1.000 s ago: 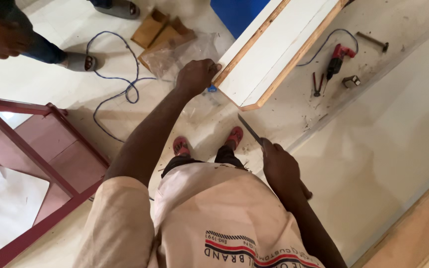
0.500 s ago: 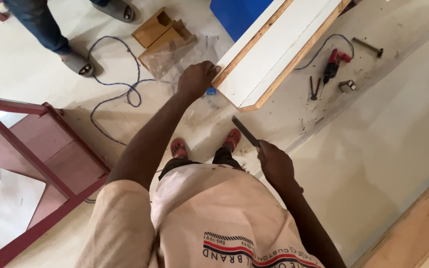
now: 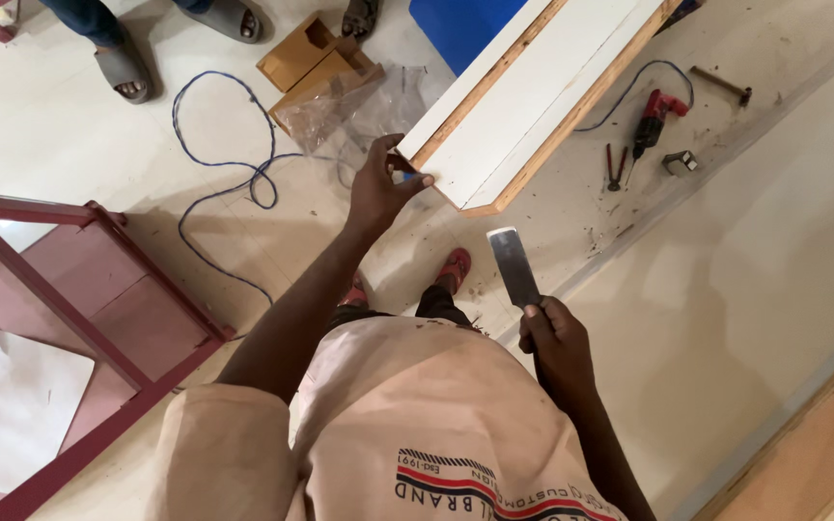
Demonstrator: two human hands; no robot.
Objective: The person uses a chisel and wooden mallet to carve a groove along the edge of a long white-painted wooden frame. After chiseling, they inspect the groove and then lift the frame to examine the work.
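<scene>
Pale floor tiles, dusty with wood chips, are spreading under the person's feet. Since a second ago the right hand [image 3: 554,338] has been lifting the chisel [image 3: 514,265]; its wide blade is now standing clear and pointing up toward the white board [image 3: 533,96], not touching it. Fingers are wrapping tight round the handle. The left hand [image 3: 383,188] is keeping its place at the board's near corner, fingertips pinching the edge. A blue cable [image 3: 224,174], red drill [image 3: 653,116] and pliers [image 3: 615,166] are lying nearby.
</scene>
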